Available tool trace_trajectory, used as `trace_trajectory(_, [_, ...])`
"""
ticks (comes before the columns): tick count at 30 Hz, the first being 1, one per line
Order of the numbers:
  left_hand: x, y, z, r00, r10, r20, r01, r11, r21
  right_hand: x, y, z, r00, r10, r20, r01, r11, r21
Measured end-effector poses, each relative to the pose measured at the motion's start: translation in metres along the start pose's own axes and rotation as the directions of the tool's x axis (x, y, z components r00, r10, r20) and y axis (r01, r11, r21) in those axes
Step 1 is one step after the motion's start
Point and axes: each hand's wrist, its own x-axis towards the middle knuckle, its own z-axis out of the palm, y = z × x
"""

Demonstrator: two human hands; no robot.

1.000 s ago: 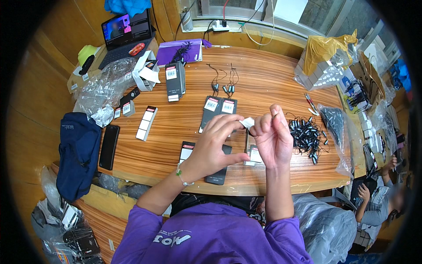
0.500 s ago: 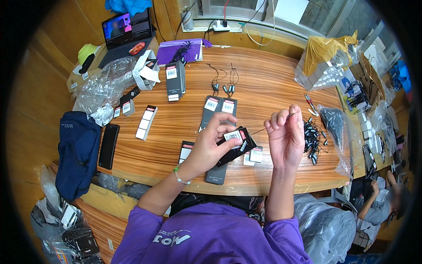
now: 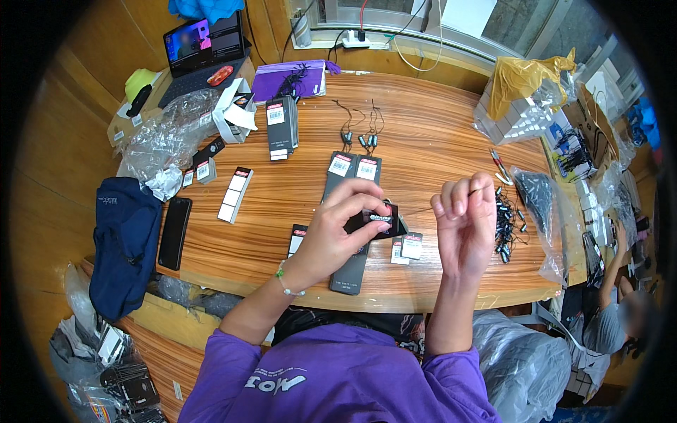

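Observation:
My left hand (image 3: 337, 227) pinches a small black hang tag (image 3: 399, 223) between thumb and fingers, above the middle of the table. From the tag a thin cord (image 3: 422, 210) runs across to my right hand (image 3: 465, 229), whose thumb and fingertips are closed on its end. Under my left hand lie long grey tags (image 3: 345, 280), partly covered. Two more grey tags (image 3: 367, 168) with white stickers lie just beyond, their black cords (image 3: 368, 141) stretched away from me. Small tags with white labels (image 3: 411, 247) rest between my hands.
A pile of black cords with toggles (image 3: 503, 229) sits right of my right hand, beside red-handled pliers (image 3: 499, 166) and a plastic bag (image 3: 537, 211). At left are a phone (image 3: 174, 234), a stack of grey tags (image 3: 281, 130) and a laptop (image 3: 201, 60). A person (image 3: 612, 321) is at far right.
The black tag has turned in my left hand, so its white label no longer faces up. My right hand has shifted slightly right with the cord. The other person's arm has reached forward.

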Motion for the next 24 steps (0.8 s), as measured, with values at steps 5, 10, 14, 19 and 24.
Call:
trace_trajectory(5, [0.008, 0.013, -0.015, 0.965, 0.263, -0.012, -0.246, 0.918, 0.310, -0.011, 0.005, 0.017, 0.995, 0.090, -0.043, -0.099, 0.827, -0.553])
trace_trajectory(10, [0.004, 0.023, -0.012, 0.997, 0.038, -0.070, -0.037, 0.999, 0.011, -0.019, 0.011, 0.023, 0.993, 0.116, -0.018, -0.093, 0.683, -0.724])
trace_trajectory(14, [0.001, 0.020, -0.011, 0.994, -0.078, -0.076, 0.066, 0.988, -0.140, -0.020, 0.014, 0.023, 0.987, 0.149, 0.063, -0.057, 0.685, -0.726])
trace_trajectory(19, [0.000, 0.018, -0.009, 0.989, -0.133, -0.067, 0.114, 0.966, -0.231, -0.020, 0.012, 0.024, 0.984, 0.158, 0.086, -0.032, 0.624, -0.781])
trace_trajectory(24, [0.000, 0.020, -0.008, 0.983, -0.172, -0.070, 0.148, 0.953, -0.264, -0.020, 0.011, 0.022, 0.984, 0.174, 0.043, -0.081, 0.647, -0.758])
